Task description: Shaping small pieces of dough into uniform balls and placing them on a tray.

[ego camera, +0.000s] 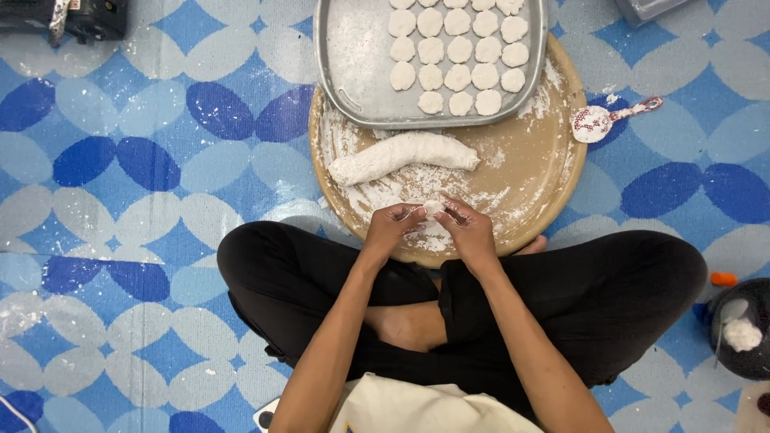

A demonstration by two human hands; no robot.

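Patterned blue floor mat [144,160] — round board [529,176], spoon [609,119] on it.

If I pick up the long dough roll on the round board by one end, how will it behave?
The long dough roll would probably sag and stretch, since it looks soft and already lies bent. Its flour coat should keep it from sticking to the round board. Pushed sideways, it may roll a little, being roughly round.

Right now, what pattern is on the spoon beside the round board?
White with small red dots, on the spoon; head view.

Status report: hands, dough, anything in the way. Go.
Left hand and right hand together pinching small dough piece. Dough log lies apart on round board. Nothing between.
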